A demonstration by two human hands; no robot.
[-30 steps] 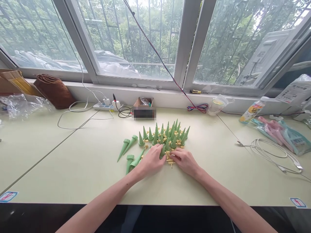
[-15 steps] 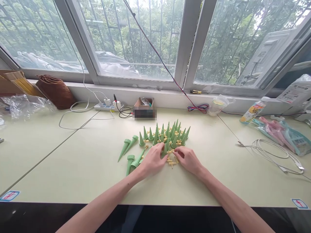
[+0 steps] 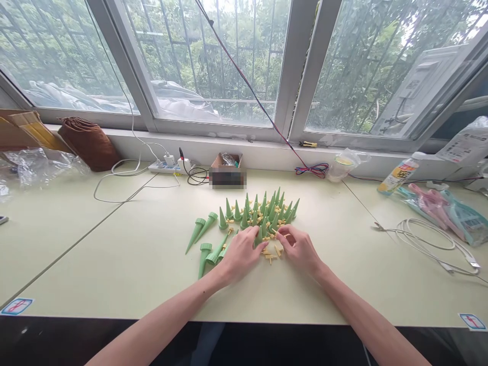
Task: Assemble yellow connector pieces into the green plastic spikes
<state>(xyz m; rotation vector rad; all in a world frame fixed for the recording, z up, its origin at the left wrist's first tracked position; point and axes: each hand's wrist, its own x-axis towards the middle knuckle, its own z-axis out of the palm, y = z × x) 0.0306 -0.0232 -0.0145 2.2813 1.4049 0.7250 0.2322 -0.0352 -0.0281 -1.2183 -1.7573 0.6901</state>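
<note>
My left hand (image 3: 246,250) is closed round the base of a green plant watering spike (image 3: 258,237) that stands point up at the near side of the cluster. Just to its right, my right hand (image 3: 299,247) pinches a small yellow T-shaped valve (image 3: 275,232) between thumb and fingertips, close to that spike. Several upright green spikes (image 3: 264,203) crowd together beyond both hands, with yellow valves at their bases. Loose yellow valves (image 3: 270,258) lie on the table between my hands. Left of my left hand, several green spikes (image 3: 204,256) lie on their sides, some partly hidden by it.
A small open cardboard box (image 3: 227,161) and a power strip (image 3: 160,166) stand by the window. To the right lie a coiled white cable (image 3: 430,244), bagged pink and teal tools (image 3: 438,203) and a bottle (image 3: 400,173). A brown pouch (image 3: 87,144) is at the back left.
My right hand has shifted slightly right and up, with the yellow valve in its fingertips a little farther from my left hand. My left hand stays at the same spike.
</note>
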